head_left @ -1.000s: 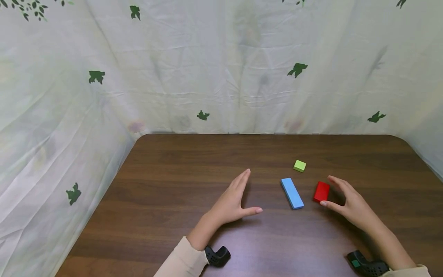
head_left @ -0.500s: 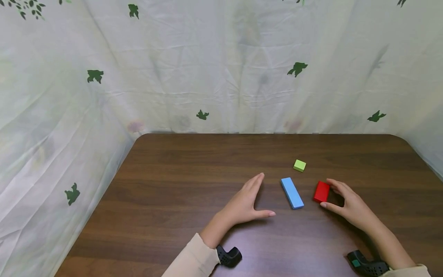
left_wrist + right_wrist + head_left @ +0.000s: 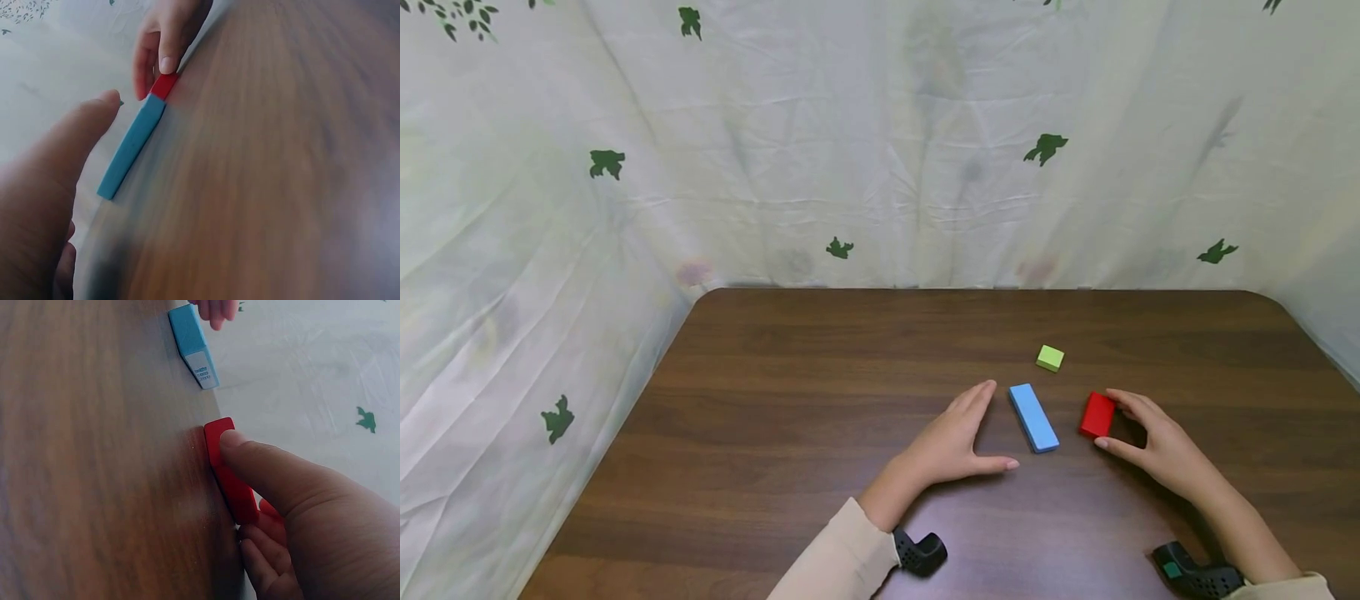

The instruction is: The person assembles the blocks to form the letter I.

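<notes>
A red block [image 3: 1097,415] lies on the table with my right hand [image 3: 1165,446] at it. Thumb and fingers pinch it at its near and far ends; the right wrist view shows the thumb on the red block [image 3: 232,481]. Left of it lies a long blue block [image 3: 1033,418], tilted a little, its printed end showing in the right wrist view. My left hand [image 3: 947,442] is spread just left of the blue block, thumb and fingers apart, holding nothing. In the left wrist view the blue block [image 3: 132,147] sits beyond my left thumb.
A small lime-green block [image 3: 1050,358] lies behind the blue and red ones. The brown wooden table [image 3: 805,375] ends at a pale curtain [image 3: 880,150] printed with green leaves. Black wrist cameras sit on both wrists.
My left hand has moved right, toward the blue block, with its fingers still spread. My right thumb and fingers have closed in on the red block. The blocks stay where they were.
</notes>
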Tool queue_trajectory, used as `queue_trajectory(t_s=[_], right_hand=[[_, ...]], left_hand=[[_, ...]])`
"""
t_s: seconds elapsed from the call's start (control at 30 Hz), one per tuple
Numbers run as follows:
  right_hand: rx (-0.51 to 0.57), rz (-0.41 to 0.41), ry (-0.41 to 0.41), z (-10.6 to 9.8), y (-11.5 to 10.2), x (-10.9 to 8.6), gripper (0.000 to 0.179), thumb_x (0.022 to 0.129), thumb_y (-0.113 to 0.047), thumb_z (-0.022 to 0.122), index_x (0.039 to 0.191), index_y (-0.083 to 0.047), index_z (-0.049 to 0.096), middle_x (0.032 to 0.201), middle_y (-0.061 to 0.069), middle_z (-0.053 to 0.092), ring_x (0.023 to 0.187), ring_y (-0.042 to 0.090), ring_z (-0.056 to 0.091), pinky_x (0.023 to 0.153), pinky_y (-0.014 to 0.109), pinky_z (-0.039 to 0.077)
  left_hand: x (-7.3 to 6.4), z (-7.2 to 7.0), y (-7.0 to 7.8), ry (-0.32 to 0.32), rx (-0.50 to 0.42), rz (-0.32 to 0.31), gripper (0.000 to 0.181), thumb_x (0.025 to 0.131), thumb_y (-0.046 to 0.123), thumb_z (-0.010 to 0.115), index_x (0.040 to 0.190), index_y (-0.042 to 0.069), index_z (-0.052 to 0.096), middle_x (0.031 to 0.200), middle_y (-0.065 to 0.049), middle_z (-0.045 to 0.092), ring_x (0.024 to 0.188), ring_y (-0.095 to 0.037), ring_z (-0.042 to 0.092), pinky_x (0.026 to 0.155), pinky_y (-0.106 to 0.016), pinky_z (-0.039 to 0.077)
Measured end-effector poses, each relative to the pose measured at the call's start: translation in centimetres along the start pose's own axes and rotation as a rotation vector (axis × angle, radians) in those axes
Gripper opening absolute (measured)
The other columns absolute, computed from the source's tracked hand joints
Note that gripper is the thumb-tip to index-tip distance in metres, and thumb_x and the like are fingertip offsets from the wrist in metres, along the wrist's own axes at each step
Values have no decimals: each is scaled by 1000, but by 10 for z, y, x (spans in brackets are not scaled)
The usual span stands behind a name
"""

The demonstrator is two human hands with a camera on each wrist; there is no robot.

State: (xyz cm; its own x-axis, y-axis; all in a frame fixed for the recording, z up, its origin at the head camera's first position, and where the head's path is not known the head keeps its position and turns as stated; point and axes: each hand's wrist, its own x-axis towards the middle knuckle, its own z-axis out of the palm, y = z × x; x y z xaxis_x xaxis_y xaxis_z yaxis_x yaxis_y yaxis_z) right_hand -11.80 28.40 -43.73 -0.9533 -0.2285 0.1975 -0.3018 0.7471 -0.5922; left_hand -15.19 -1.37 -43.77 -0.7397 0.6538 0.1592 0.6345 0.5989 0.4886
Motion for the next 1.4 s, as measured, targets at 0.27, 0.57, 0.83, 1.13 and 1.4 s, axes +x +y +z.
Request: queue_trajectory(t_s=[0.27,0.57,0.83,1.13,1.4], right_hand=[[1,2,-5,0,0,0,67,76,-25,73,128,2,41,122,22,42,105,40,46,80,54,37],[-12,-8,8,1,2,1,65,76,-25,73,127,2,42,123,20,42,106,38,44,79,55,37],[-7,-13,7,1,1,1,65,76,-25,73,126,3,43,123,21,42,105,39,45,80,56,37],[-7,5,-5,0,-1,1,65,77,-26,72,127,2,42,124,21,41,107,38,43,80,56,37],[1,9,-8,0,-2,1,65,76,-24,73,127,3,42,124,23,40,107,41,42,81,59,36]], left_hand=[[10,8,9,-14,85,-25,101,74,63,56,143,2,15,146,-10,21,133,-17,17,103,-28,22],[20,17,15,-16,137,-66,104,72,68,54,143,2,16,146,-10,21,133,-16,17,104,-27,20],[26,21,21,2,165,-95,101,72,65,57,142,2,21,143,-8,28,130,-17,24,104,-27,21],[31,23,25,29,175,-122,95,73,60,60,140,3,25,139,-7,34,127,-17,30,102,-27,24],[31,22,27,46,178,-110,95,72,58,63,140,3,26,138,-7,35,126,-17,32,100,-28,29]])
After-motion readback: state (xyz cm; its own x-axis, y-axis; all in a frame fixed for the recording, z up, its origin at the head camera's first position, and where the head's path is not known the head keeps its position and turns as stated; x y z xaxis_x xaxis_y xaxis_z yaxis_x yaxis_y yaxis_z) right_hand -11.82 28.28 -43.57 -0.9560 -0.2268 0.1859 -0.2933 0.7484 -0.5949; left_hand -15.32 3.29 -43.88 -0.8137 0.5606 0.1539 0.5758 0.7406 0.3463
